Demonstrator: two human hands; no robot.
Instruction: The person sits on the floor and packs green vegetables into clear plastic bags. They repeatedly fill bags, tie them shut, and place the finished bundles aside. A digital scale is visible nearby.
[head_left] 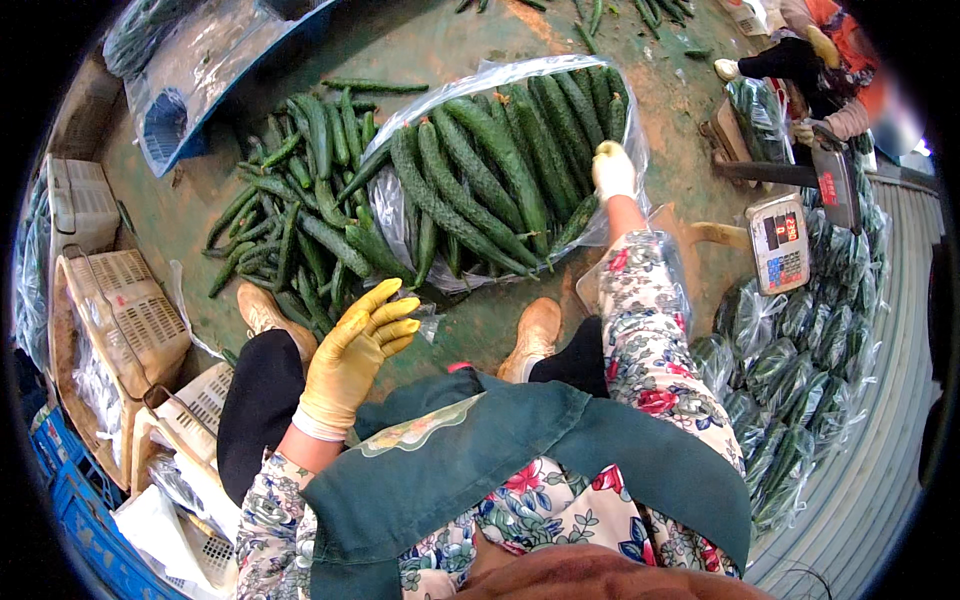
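In front of me lies a large clear plastic bag (645, 150) full of long green cucumbers (490, 150), packed side by side. My right hand (612, 172), in a pale glove, is closed on the bag's right edge; its fingertips are partly hidden. My left hand (355, 350), in a yellow glove, is raised near my lap with the fingers spread and nothing in them. Just beyond it, a loose heap of cucumbers (285, 225) covers the floor left of the bag, some touching the bag's side.
At my left stand plastic crates (125, 310) and a blue crate (75, 500). A blue tub (170, 125) sits at the far left. To my right are a digital scale (778, 240) and many bagged cucumbers (780, 400). Another person (830, 60) works at the far right.
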